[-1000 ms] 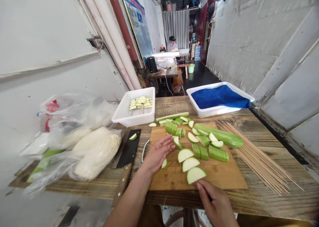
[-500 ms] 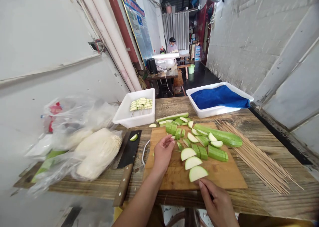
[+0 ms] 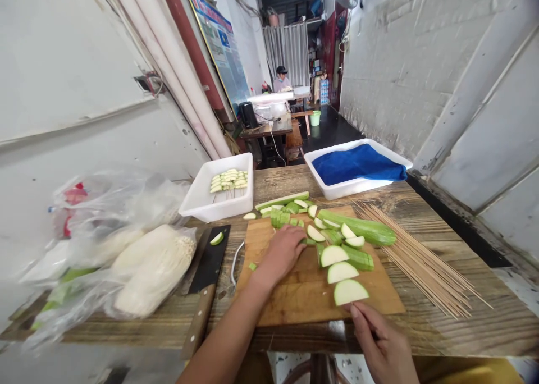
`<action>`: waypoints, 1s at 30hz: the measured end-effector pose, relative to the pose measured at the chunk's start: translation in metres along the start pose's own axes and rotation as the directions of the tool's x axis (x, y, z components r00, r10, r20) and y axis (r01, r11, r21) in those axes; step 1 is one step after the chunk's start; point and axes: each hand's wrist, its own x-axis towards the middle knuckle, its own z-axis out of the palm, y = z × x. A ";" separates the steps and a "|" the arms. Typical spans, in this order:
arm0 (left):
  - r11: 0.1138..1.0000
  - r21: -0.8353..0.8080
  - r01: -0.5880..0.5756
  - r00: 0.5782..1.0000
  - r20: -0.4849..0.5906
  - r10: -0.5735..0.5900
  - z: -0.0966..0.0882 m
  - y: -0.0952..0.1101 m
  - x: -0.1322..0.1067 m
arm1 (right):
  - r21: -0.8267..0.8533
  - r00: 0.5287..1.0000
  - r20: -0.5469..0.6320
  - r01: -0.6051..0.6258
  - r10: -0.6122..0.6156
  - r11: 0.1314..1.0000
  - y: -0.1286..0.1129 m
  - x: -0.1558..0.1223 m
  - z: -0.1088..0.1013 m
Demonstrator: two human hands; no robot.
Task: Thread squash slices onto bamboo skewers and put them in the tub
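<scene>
Apparently at the threading step: pinching, between thumb and fingers of the right hand [image 3: 381,339], the lower end of a three-slice skewer [image 3: 343,272] over the board's [image 3: 295,302] near right part. Reaching with the left hand [image 3: 287,249] among cut pieces [image 3: 280,219] toward the board's far side; cannot tell whether gripping one. Probably calling next for a slice lined up with the skewer. Crowded along the board's far edge; flanked by knife [image 3: 208,272] left, sticks [image 3: 421,255] right; open across the board's near middle.
</scene>
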 end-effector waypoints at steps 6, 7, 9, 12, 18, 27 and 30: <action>0.446 -0.830 0.335 0.887 0.118 -0.446 -0.010 0.005 -0.013 | 0.031 0.982 0.090 0.166 -0.168 0.986 -0.001 -0.005 0.011; 0.314 -0.886 0.341 0.865 0.165 -0.474 -0.009 0.005 -0.015 | 0.033 0.979 0.097 0.179 -0.182 0.983 -0.003 -0.005 0.013; 0.101 -0.946 0.309 0.831 0.217 -0.513 -0.008 0.004 -0.019 | 0.035 0.973 0.121 0.196 -0.199 0.980 -0.006 -0.005 0.016; -0.123 -0.954 0.274 0.783 0.296 -0.547 -0.005 0.002 -0.021 | 0.042 0.969 0.157 0.188 -0.193 0.981 -0.012 -0.003 0.019; -0.282 -0.923 0.262 0.668 0.384 -0.638 -0.002 0.006 -0.022 | 0.021 0.960 0.231 0.159 -0.159 0.987 -0.014 -0.004 0.022; -0.284 -0.932 0.227 0.640 0.362 -0.678 -0.003 0.010 -0.022 | 0.012 0.952 0.249 0.178 -0.176 0.984 -0.011 -0.003 0.024; -0.280 -0.934 0.224 0.641 0.357 -0.679 -0.003 0.011 -0.022 | 0.020 0.956 0.237 0.174 -0.173 0.985 -0.011 -0.003 0.024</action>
